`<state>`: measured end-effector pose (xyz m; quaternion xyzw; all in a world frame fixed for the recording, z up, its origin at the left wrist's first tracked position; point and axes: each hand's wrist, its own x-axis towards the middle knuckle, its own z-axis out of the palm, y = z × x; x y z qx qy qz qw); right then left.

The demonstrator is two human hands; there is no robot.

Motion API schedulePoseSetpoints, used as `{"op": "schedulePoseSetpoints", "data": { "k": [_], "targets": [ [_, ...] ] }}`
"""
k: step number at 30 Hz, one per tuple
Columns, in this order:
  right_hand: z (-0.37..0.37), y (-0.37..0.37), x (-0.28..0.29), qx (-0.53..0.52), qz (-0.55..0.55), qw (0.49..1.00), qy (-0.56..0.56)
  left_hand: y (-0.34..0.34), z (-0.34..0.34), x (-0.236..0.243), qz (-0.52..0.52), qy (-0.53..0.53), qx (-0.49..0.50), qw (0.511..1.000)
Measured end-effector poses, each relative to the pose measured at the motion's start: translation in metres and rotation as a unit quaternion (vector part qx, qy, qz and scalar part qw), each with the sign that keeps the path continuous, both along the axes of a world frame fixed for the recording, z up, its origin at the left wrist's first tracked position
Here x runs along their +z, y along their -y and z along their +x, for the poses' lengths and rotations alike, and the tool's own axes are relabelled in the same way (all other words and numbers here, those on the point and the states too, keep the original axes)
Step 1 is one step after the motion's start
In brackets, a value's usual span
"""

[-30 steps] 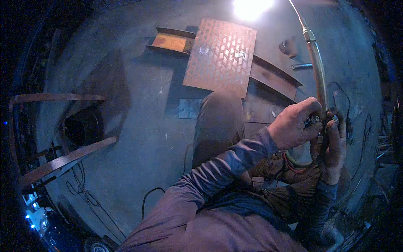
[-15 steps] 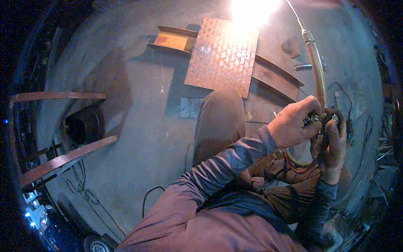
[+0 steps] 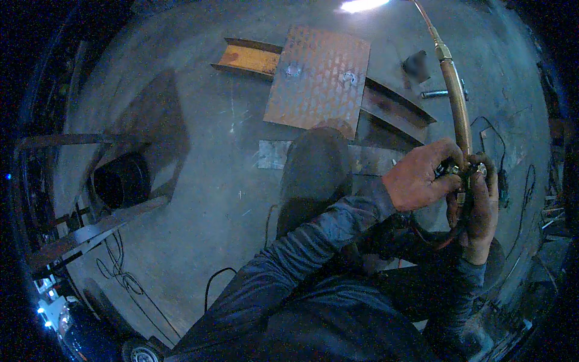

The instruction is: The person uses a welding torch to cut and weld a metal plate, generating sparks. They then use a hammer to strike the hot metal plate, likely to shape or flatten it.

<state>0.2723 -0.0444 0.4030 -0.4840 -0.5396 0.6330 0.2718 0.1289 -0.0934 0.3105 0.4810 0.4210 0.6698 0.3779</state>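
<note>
A long brass gas torch (image 3: 455, 102) points away from me, up the right side of the view. At its thin tip burns a narrow white flame (image 3: 365, 5), partly cut off by the top edge. My left hand (image 3: 422, 175) comes across from the left, its fingers closed in a pinch on a valve knob (image 3: 452, 169) at the torch's base. My right hand (image 3: 480, 205) wraps round the torch's lower end, the thumb beside a second knob (image 3: 480, 169). The palm side of the right grip is hidden.
A rusty tread plate (image 3: 316, 81) lies across a steel channel beam (image 3: 250, 57) on the floor ahead, past my knee (image 3: 316, 163). Dark hoses (image 3: 431, 238) hang below the torch. At the left stand a steel frame (image 3: 96, 232) and a dark round pipe (image 3: 122, 180). Cables (image 3: 123, 274) trail nearby.
The flame has shrunk from a broad, glaring glow to a narrow white streak. The surroundings have turned darker and bluer. Both hands stay in nearly the same place on the torch.
</note>
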Motion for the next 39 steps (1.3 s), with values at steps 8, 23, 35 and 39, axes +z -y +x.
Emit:
{"op": "schedulePoseSetpoints", "data": {
  "k": [8, 23, 35, 39],
  "targets": [
    [0.007, -0.007, -0.002, 0.051, 0.111, 0.989, 0.081, 0.001, -0.004, 0.005, -0.002, 0.064, -0.05, 0.997],
    [0.004, -0.003, -0.004, -0.003, 0.035, 0.999, 0.03, -0.003, -0.001, 0.001, -0.01, 0.072, -0.06, 0.996],
    [0.006, -0.006, -0.015, -0.029, 0.066, 0.997, 0.029, -0.004, 0.002, -0.011, -0.016, 0.08, -0.038, 0.996],
    [0.004, -0.005, -0.015, -0.014, 0.085, 0.996, 0.015, -0.002, 0.001, -0.01, -0.01, 0.092, -0.048, 0.995]
  ]
}}
